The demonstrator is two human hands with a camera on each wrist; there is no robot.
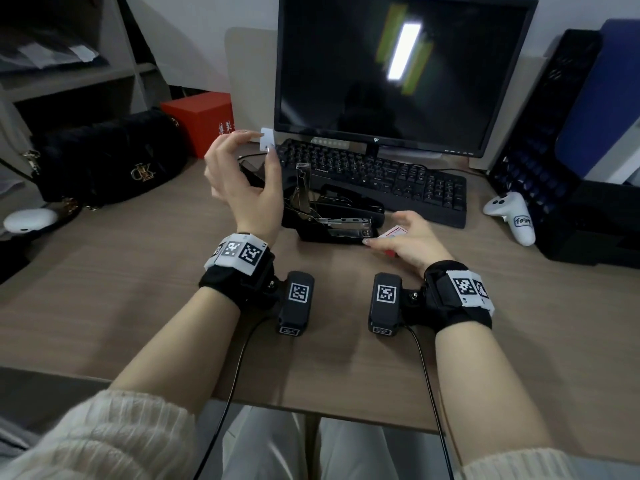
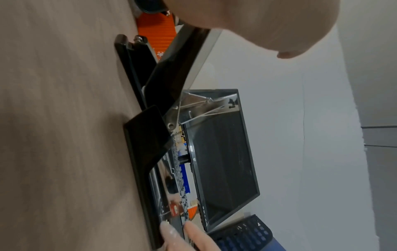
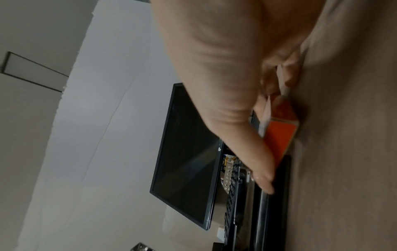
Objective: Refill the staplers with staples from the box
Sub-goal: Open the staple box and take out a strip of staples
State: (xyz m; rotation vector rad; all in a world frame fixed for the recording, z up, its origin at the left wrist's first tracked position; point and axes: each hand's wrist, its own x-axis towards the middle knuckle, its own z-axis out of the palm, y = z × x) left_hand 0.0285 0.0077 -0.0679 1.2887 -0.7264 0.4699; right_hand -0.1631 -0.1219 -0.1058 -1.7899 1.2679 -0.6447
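A black stapler (image 1: 346, 225) lies open on the desk in front of the keyboard, its metal lid (image 1: 303, 183) swung upright and the magazine channel exposed. A second black stapler (image 1: 349, 199) lies right behind it, and a third (image 1: 251, 174) is partly hidden behind my left hand. My right hand (image 1: 401, 237) grips the small red-and-white staple box (image 1: 393, 233) on the desk, index fingertip touching the open stapler's front end (image 3: 270, 203). The box (image 3: 279, 135) sits under my curled fingers. My left hand (image 1: 258, 148) is raised above the staplers, fingers loosely curled, with nothing seen in it.
The keyboard (image 1: 381, 174) and monitor (image 1: 398, 71) stand close behind the staplers. To the left are a black handbag (image 1: 114, 157), a red box (image 1: 204, 119) and a small white object (image 1: 267, 139) by the monitor's corner. A white controller (image 1: 512, 216) and a black file rack (image 1: 540, 150) stand at the right.
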